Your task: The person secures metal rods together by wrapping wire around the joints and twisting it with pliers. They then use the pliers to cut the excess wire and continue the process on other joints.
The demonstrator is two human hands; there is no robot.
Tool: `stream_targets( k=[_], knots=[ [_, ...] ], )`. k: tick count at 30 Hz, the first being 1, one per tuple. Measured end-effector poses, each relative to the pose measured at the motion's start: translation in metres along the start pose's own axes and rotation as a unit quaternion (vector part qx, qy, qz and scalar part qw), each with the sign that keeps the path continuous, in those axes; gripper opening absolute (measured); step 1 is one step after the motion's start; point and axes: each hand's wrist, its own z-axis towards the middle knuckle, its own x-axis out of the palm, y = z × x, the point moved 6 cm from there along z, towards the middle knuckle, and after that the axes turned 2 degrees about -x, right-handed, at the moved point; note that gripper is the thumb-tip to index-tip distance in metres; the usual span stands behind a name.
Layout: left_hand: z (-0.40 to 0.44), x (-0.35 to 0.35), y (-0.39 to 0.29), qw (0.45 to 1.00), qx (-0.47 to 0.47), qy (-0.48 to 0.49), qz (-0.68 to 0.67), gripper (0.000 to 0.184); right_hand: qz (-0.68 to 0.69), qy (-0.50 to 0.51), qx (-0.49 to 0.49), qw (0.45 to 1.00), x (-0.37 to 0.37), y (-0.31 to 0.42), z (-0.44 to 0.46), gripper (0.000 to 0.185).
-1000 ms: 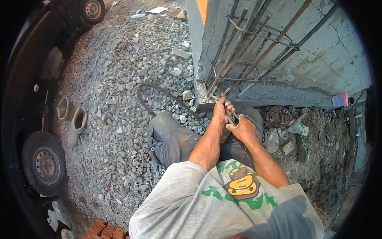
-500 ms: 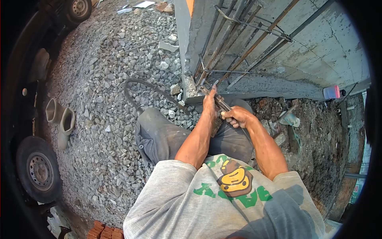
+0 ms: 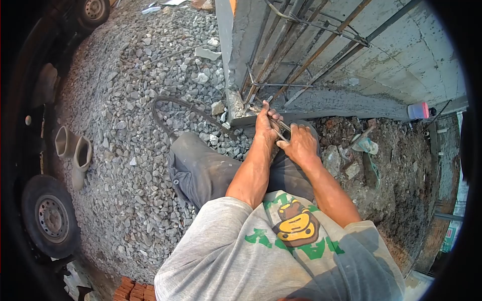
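My left hand [image 3: 266, 124] is closed around a bundle of thin, dark metal rods or wires [image 3: 282, 127], thumb pointing up toward the wall corner. On the near end of the bundle sits my right hand [image 3: 300, 145], fingers curled over it and thumb reaching toward the left hand. A small gap shows between the strands where the hands meet. Whether a tool is among them I cannot make out. Just beyond my hands, steel reinforcing bars [image 3: 284, 47] with cross ties rise from the concrete base [image 3: 346, 104].
Grey gravel [image 3: 135, 150] spreads to the left, with a bent dark loop [image 3: 156, 113] on it. Rubber boots [image 3: 82, 156] stand near a vehicle wheel [image 3: 51, 215]. Red bricks [image 3: 133, 291] lie at lower left. Dark soil and a pink-and-white container [image 3: 418, 111] are at right.
My right hand has turned, now showing its back, with its fingers farther forward over the bundle. My left hand stays nearly in place. The view has shifted slightly.
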Motion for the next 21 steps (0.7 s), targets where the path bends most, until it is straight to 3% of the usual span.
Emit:
stream_targets(
  k=[2, 5, 6, 10, 12, 16, 18, 19, 20, 21],
  knots=[
    [0.01, -0.003, 0.006, 1.0, 0.013, -0.007, -0.001, 0.018, -0.21, -0.171, -0.098, 0.958, -0.003, 0.015, -0.018, 0.073],
    [0.0, -0.002, 0.003, 0.986, 0.078, -0.141, 0.048, 0.019, -0.23, -0.135, -0.041, 0.963, 0.008, 0.007, -0.007, 0.067],
    [0.002, -0.001, 0.004, 0.986, 0.077, -0.141, 0.049, 0.019, -0.242, -0.127, -0.008, 0.962, 0.011, 0.002, 0.001, 0.061],
    [0.007, -0.003, 0.004, 0.966, 0.116, -0.205, 0.107, 0.027, -0.212, -0.157, -0.028, 0.964, 0.019, -0.021, 0.023, 0.048],
    [0.009, -0.009, 0.003, 0.956, 0.104, -0.23, 0.149, 0.027, -0.134, -0.102, -0.062, 0.984, 0.02, -0.024, 0.027, 0.034],
    [-0.002, -0.007, -0.004, 0.947, 0.123, -0.21, 0.212, 0.029, -0.081, -0.053, -0.034, 0.995, 0.021, -0.028, 0.036, 0.024],
    [-0.012, -0.007, -0.003, 0.954, 0.079, -0.161, 0.238, 0.037, -0.03, 0.031, -0.042, 0.998, 0.038, -0.039, 0.049, 0.027],
    [-0.008, -0.016, -0.004, 0.956, 0.06, -0.126, 0.257, 0.051, -0.029, 0.03, -0.042, 0.998, 0.033, -0.043, 0.054, 0.027],
    [-0.01, -0.023, -0.005, 0.956, 0.06, -0.126, 0.258, 0.051, 0.187, 0.185, 0.062, 0.963, 0.048, -0.057, 0.053, 0.032],
    [-0.012, -0.024, -0.003, 0.966, 0.04, -0.1, 0.236, 0.055, 0.389, 0.323, 0.161, 0.848, 0.062, -0.057, 0.041, 0.036]
  ],
)
